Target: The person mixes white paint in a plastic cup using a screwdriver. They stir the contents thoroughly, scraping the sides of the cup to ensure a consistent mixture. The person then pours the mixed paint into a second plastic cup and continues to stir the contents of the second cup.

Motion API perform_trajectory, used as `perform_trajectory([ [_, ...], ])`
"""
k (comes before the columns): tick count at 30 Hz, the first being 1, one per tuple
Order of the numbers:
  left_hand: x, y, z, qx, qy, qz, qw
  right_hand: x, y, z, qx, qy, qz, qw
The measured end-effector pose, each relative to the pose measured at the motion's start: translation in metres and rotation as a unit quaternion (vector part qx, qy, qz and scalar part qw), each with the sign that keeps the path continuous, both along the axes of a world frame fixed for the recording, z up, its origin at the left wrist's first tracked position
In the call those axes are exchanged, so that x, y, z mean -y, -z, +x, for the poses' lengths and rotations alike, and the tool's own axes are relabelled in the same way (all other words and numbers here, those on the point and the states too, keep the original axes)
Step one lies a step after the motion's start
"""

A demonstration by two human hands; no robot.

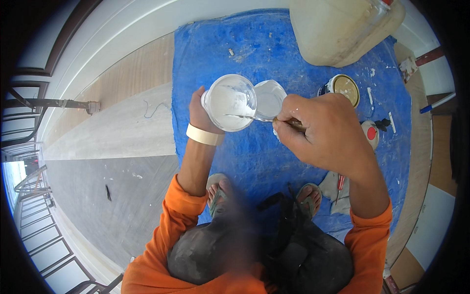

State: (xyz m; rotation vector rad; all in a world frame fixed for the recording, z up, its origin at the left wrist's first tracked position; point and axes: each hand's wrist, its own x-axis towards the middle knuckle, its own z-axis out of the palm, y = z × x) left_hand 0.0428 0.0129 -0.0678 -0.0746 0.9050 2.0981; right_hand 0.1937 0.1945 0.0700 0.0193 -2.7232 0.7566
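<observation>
My left hand [197,110] is wrapped around the side of a clear plastic cup [248,94], which tilts toward me. White, paint-like material coats its inside. A thin metal tool [259,118] with a brownish handle is pinched in my right hand [325,130]; its tip reaches over the rim into the white material. The tool's exact kind is partly hidden by my fingers. Just behind, between both hands, a second whitish clear container [270,95] stands on the blue sheet [235,161], partly covered by the cup and my right hand.
A large yellowish jerrycan [320,39] stands at the back right. Nearer are a small can with a gold-coloured top [346,88], a white container with a red spot [370,134], and a red-handled screwdriver [341,182] on a grey cloth [330,193]. My sandalled feet flank the sheet's middle.
</observation>
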Motion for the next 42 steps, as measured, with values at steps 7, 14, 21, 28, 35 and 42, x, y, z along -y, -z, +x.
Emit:
perform_trajectory([
  [7, -0.009, -0.016, 0.007, 0.000, -0.067, -0.112, 0.991, -0.002, -0.002, 0.000, 0.018, -0.018, 0.006, 1.000],
  [14, -0.005, -0.009, -0.002, 0.036, -0.091, -0.094, 0.991, -0.004, -0.008, 0.006, 0.045, 0.041, -0.013, 0.998],
  [21, -0.001, -0.001, -0.009, 0.054, -0.113, -0.079, 0.989, -0.011, -0.012, 0.021, 0.064, 0.058, -0.076, 0.993],
  [28, 0.002, 0.000, -0.010, 0.086, -0.145, -0.053, 0.984, -0.012, -0.015, 0.025, 0.079, 0.072, -0.066, 0.992],
  [35, 0.003, 0.004, -0.008, 0.069, -0.162, -0.009, 0.984, 0.000, -0.009, 0.025, 0.043, 0.058, -0.070, 0.995],
  [42, 0.000, -0.004, -0.005, 0.057, -0.202, -0.027, 0.977, 0.005, -0.001, 0.023, 0.021, 0.053, -0.056, 0.997],
])
